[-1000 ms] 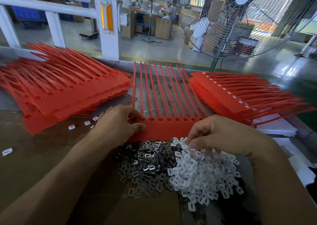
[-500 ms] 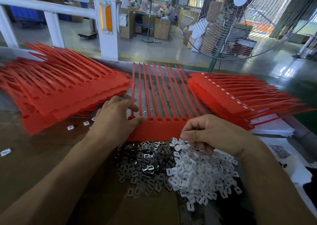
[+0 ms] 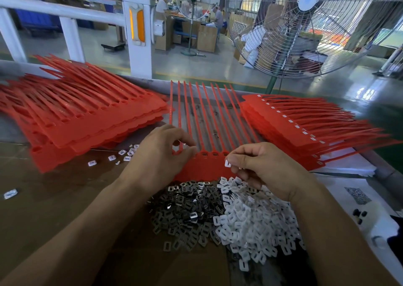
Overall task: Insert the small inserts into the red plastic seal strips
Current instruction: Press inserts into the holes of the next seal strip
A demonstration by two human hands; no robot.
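White insert (image 3: 227,164) pinched in right hand (image 3: 261,167) above red strip (image 3: 205,165), which left hand (image 3: 162,154) grips.

The left hand (image 3: 161,154) hides the near-left corner of the red seal strip (image 3: 209,167).

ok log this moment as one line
left hand: pinching metal insert at seal strip sheet | right hand: pinching white insert above pile | step: inserting

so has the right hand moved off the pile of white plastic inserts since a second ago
Yes. The right hand has lifted from the white insert pile toward the red seal strip, pinching one white insert.
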